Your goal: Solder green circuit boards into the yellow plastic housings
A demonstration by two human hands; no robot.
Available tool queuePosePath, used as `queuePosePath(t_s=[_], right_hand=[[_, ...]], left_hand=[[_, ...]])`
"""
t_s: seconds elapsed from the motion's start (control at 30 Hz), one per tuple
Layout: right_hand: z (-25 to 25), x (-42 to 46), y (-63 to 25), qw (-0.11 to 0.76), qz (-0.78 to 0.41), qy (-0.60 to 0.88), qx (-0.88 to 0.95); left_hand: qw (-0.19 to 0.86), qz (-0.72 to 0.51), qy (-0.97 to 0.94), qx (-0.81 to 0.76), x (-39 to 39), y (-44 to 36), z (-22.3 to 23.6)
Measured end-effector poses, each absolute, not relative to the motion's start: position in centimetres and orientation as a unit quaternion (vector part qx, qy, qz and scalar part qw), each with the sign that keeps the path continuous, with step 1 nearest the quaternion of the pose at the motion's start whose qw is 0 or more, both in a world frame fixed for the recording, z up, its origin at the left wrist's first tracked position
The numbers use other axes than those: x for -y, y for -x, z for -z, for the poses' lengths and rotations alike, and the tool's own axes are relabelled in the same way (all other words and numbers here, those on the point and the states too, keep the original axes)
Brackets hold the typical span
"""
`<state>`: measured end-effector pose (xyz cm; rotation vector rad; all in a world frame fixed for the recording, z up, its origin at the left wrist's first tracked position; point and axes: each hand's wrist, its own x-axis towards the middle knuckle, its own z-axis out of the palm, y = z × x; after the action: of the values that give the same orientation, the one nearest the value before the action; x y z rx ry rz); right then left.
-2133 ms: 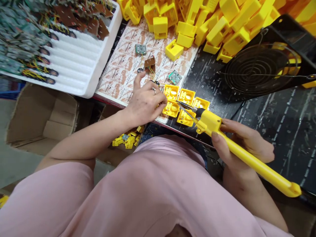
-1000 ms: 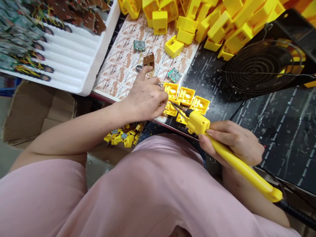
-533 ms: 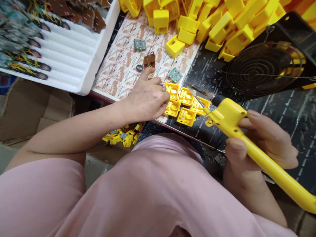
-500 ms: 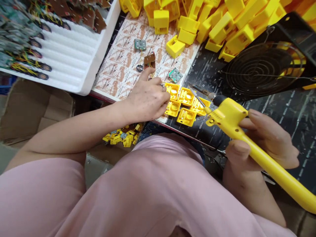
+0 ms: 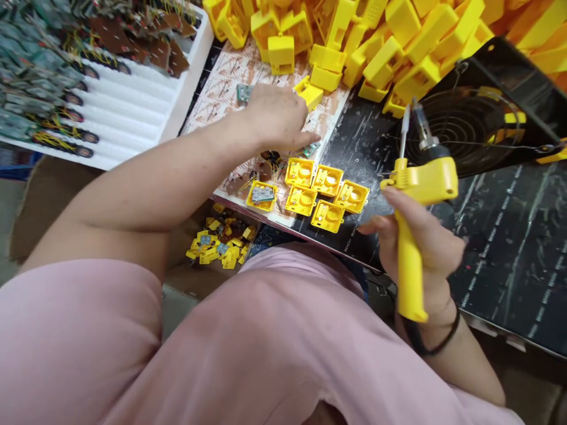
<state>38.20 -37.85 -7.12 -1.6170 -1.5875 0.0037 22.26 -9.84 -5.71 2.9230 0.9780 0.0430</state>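
Observation:
My right hand grips a yellow soldering gun by its handle, tips pointing up and away from me. My left hand is over the patterned mat, thumb stretched apart from bent fingers whose tips are hidden. Its thumb partly covers a small green circuit board; whether they touch I cannot tell. Nothing shows in this hand. Several open yellow cases sit close together below it. Left of them, another yellow case has a circuit board in it. Brown boards with wires lie under my forearm.
Yellow housings are heaped along the back. A black fan stands at the right. A white foam tray at the left carries boards and wired speakers. Below the table edge, a cardboard box contains yellow parts.
My left hand has moved away from me and opened its pointing pose. The soldering gun has swung from pointing left to upright. The brown board now lies nearer the table edge.

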Motion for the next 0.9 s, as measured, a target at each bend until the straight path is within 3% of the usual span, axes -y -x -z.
queuePosePath(t_s=[0.13,0.3,0.47,0.6,0.7,0.8,0.9], right_hand=[[6.8,35.9,-38.4,0.378,0.046,0.608,0.696],[8.0,32.4,-38.5,0.366,-0.032,0.608,0.704],[9.5,31.1,-37.8,0.36,-0.09,0.617,0.694],[9.2,32.2,-37.1,0.359,-0.066,0.627,0.689],[8.8,33.3,-37.0,0.377,-0.022,0.63,0.679],[8.6,34.3,-37.0,0.405,0.028,0.628,0.664],[8.5,35.2,-37.0,0.418,0.045,0.633,0.65]], left_hand=[[0.173,-0.001,-0.948,-0.266,8.8,-22.3,6.9],[0.323,0.0,-0.899,-0.297,10.4,-19.4,0.7],[0.186,-0.001,-0.97,-0.156,13.1,-17.7,-2.7],[0.05,0.118,-0.991,-0.022,16.7,-17.4,-0.6],[0.06,0.077,-0.994,0.042,18.0,-16.1,1.5],[0.1,-0.064,-0.989,-0.09,17.5,-14.7,2.3],[0.093,-0.105,-0.951,-0.275,17.1,-14.7,2.2]])
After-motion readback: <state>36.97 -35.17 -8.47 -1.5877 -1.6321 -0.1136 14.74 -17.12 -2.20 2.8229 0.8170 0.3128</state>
